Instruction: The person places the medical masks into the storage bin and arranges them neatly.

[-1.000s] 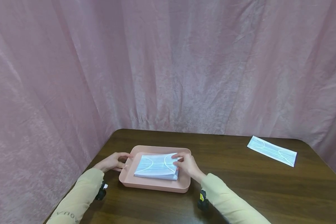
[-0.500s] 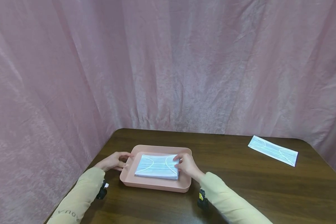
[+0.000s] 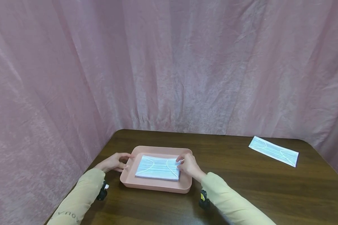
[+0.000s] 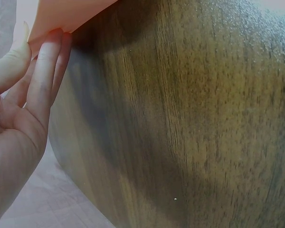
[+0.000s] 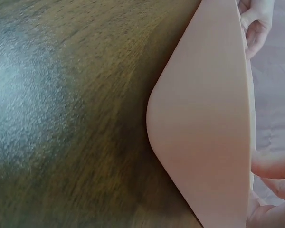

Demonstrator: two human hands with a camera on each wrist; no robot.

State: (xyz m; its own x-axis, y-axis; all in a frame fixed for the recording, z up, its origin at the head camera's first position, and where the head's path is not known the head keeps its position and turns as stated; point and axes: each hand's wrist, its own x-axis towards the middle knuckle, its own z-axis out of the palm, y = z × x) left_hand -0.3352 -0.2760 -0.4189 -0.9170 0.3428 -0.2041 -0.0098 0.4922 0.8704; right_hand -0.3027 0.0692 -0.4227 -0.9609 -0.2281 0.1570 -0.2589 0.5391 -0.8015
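On the table, a pink tray (image 3: 155, 187) bears a stack of pale blue pleated face masks (image 3: 156, 168) with white ear loops. My left hand (image 3: 114, 162) grips the tray's left side; in the left wrist view, the thumb and fingers of that hand (image 4: 26, 99) pinch the pink wall (image 4: 71, 14) between them. At the stack's right end, my right hand (image 3: 190, 165) pinches the edge of the face mask on top with thumb and fingertips. How many layers it pinches is hidden. The right wrist view has the tray's outer wall (image 5: 204, 118) hiding the masks, with fingers (image 5: 275, 166) behind its rim.
A single face mask (image 3: 273, 151) lies slantwise near the far right of the brown wooden table (image 3: 228, 159). Pink curtains (image 3: 169, 68) hang behind and to the left of the table. The table's left edge runs close beside the left forearm.
The top mask's right end, raised and askew a second ago, now lies flat and in line with the stack. My right hand has shifted very slightly; the left still holds the tray.
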